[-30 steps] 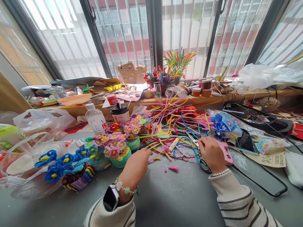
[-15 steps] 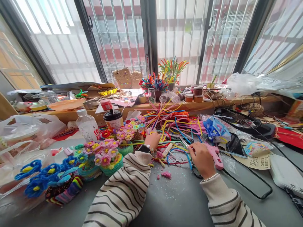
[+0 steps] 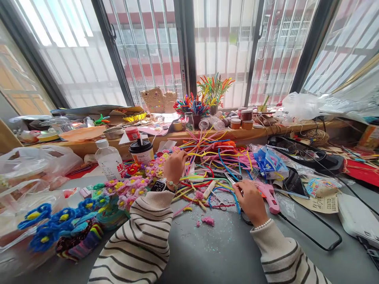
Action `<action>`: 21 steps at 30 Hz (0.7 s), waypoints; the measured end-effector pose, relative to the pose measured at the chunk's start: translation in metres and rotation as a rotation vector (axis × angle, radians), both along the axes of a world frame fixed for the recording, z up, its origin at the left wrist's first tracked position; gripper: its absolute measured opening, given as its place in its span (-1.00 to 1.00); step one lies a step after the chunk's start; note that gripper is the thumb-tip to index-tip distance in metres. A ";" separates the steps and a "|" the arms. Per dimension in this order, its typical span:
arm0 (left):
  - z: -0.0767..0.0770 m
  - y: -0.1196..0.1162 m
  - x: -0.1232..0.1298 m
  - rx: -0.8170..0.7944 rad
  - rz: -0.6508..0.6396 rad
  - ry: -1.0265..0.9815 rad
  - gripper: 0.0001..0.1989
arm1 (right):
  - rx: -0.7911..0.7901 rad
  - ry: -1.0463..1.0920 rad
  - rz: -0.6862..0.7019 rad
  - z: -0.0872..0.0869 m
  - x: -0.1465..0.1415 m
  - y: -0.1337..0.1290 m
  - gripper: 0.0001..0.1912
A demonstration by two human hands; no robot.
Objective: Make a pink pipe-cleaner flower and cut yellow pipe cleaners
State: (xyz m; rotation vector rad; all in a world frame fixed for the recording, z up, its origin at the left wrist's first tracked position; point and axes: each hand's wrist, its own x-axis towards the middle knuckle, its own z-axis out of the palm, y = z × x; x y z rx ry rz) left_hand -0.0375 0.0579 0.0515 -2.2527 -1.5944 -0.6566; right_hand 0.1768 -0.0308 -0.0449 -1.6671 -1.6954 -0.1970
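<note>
My left hand (image 3: 174,169) is closed in a pinch at the near end of a yellow pipe cleaner (image 3: 195,154), beside the pink crocheted-looking flowers (image 3: 130,189). My right hand (image 3: 251,202) is curled round a pair of scissors; their metal blades (image 3: 228,177) point up and left over the heap of pipe cleaners, and a dark handle loop shows under the palm. Close to the right hand lies a pink glue gun (image 3: 269,196). Between the hands are a second pair of scissors (image 3: 221,204), a cream-coloured stick-like piece (image 3: 209,189) and pink fluffy scraps (image 3: 208,221).
Blue fuzzy flowers (image 3: 44,225) stand at the left, near a water bottle (image 3: 109,159) and a lidded cup (image 3: 141,152). To the right are a blue packet (image 3: 271,162), a phone (image 3: 294,182) and a black cable (image 3: 314,240). Jars (image 3: 246,115) line the wooden ledge.
My left hand has moved left and up from the middle of the heap, and now pinches a yellow pipe cleaner. My right hand stays almost in place with the scissors.
</note>
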 end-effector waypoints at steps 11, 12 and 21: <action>0.018 -0.029 -0.016 0.234 0.173 -0.188 -0.78 | -0.018 0.119 0.081 0.005 -0.006 -0.003 -0.73; 0.021 -0.029 -0.018 0.226 0.207 -0.184 -0.78 | -0.017 0.123 0.084 0.005 -0.006 -0.003 -0.73; 0.025 -0.047 -0.028 0.153 0.033 -0.756 -0.77 | -0.062 0.249 0.126 0.011 -0.009 -0.005 -0.74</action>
